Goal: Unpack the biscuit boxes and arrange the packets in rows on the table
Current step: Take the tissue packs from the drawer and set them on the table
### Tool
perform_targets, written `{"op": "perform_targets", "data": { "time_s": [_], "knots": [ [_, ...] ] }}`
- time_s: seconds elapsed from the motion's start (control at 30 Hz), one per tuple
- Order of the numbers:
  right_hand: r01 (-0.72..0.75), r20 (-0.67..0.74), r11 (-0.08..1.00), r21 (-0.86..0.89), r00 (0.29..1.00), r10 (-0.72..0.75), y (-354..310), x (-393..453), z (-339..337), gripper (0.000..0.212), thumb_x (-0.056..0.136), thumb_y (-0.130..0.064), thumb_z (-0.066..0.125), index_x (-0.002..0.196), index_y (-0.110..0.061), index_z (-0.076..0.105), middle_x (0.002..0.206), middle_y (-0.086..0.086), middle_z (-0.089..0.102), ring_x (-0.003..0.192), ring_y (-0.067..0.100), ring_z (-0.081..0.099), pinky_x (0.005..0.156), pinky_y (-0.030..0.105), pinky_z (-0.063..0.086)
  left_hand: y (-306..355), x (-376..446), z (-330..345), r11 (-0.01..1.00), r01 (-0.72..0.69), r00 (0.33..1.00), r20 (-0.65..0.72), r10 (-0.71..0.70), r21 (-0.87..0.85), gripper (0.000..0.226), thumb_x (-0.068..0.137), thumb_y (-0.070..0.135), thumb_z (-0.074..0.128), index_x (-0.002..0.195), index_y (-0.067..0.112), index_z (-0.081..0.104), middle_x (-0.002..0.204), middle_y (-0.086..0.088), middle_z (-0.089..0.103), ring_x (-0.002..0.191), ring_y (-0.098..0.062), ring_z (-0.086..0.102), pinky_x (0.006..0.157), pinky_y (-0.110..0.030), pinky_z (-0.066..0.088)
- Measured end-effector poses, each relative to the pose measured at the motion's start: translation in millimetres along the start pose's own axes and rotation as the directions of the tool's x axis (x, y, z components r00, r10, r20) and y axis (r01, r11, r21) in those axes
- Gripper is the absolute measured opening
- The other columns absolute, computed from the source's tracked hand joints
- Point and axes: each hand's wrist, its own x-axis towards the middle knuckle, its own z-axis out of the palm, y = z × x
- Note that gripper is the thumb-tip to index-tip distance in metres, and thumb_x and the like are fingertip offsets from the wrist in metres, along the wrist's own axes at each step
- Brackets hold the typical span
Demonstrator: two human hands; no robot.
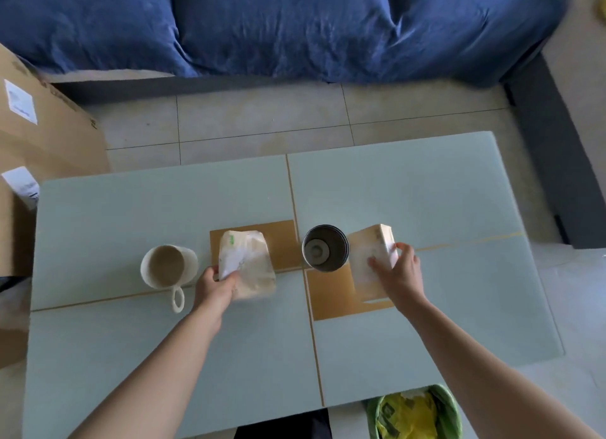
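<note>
Early stage: left hand (216,286) grips the near end of one biscuit box (246,263) mid-desk (426,193), right hand (398,268) clasps a second box (372,258) beside the steel cup (324,248); both look unopened, no packets laid out.

A home living room: blue sofa (295,25), tiled floor (262,124).

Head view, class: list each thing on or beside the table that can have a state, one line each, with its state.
Left biscuit box: lying flat on the table, held by the left hand.
Right biscuit box: tilted up, held by the right hand.
White mug: upright, looks empty.
Metal cup: upright, open-topped.
Green bin: holds yellow waste.
Packets: none laid out yet.
</note>
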Motion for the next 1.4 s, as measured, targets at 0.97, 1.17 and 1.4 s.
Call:
{"op": "perform_targets", "data": {
  "time_s": [0.97, 1.17, 1.4],
  "knots": [
    [-0.077, 0.128, 0.992, 0.099, 0.99, 0.064, -10, 110, 31, 0.049, 0.091, -0.04, 0.061, 0.132, -0.016, 0.051, 0.125, 0.007, 0.061, 0.109, 0.028, 0.06, 0.092, 0.042, 0.051, -7, 73, 47, 0.996, 0.074, 0.969, -0.231, -0.085, -0.056, 0.034, 0.091, 0.025, 0.062, 0.112, -0.002, 0.065, 0.104, -0.019, 0.064, 0.089, -0.032, 0.06, 0.074, -0.036, 0.045],
    [-0.091, 0.142, 0.987, 0.135, 0.987, 0.071, -3, 112, 31, 0.051, 0.089, -0.041, 0.065, 0.133, -0.017, 0.052, 0.132, 0.008, 0.057, 0.113, 0.028, 0.059, 0.093, 0.044, 0.051, -3, 76, 49, 0.995, 0.075, 0.965, -0.246, -0.089, -0.067, 0.038, 0.09, 0.026, 0.063, 0.115, -0.002, 0.064, 0.116, -0.023, 0.065, 0.102, -0.037, 0.064, 0.086, -0.04, 0.049],
    [-0.107, 0.218, 0.99, 0.094, 0.972, 0.085, -10, 117, 24, 0.054, 0.088, -0.035, 0.067, 0.135, -0.017, 0.048, 0.124, 0.007, 0.061, 0.106, 0.028, 0.062, 0.089, 0.046, 0.054, 6, 77, 40, 0.997, 0.071, 0.979, -0.192, -0.071, -0.008, 0.036, 0.091, 0.024, 0.062, 0.118, 0.0, 0.063, 0.117, -0.021, 0.065, 0.102, -0.036, 0.063, 0.082, -0.035, 0.047]
  ]
}}
